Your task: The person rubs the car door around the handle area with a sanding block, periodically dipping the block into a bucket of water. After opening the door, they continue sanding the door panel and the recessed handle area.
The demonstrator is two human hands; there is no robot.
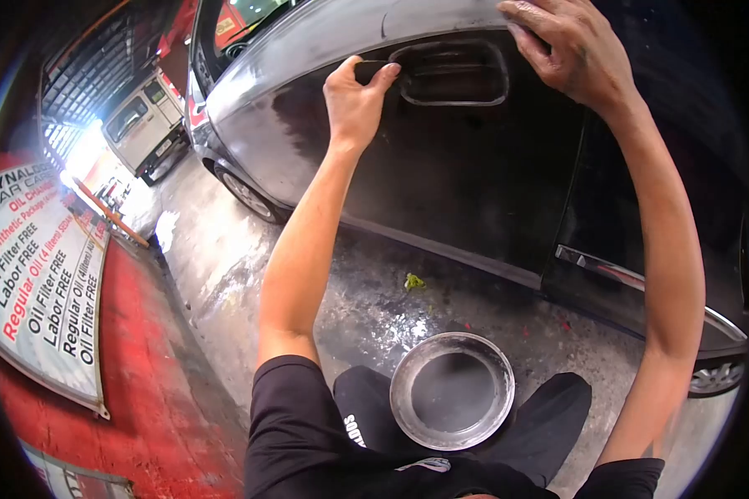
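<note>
My left hand (356, 104) is raised to the dark car door (474, 166), beside the recessed handle area (453, 75) with its pale scuffed outline. Its thumb and forefinger are bent toward each other around something thin and dark that I cannot make out against the panel. Higher and to the right, my right hand (570, 50) is at the upper part of the door, fingers stretched leftward and thumb apart. Nothing shows in it, though the frame's top edge cuts it off. Dull grey sanded patches (262, 129) cover the front of the door and fender.
A round metal basin (404, 399) of greyish liquid stands between my knees. Wet concrete (225, 274) lies below the car, with a yellow-green scrap (414, 282) on it. At left are a printed sign (42, 283) and a red wall (154, 391). A white van (146, 121) stands behind.
</note>
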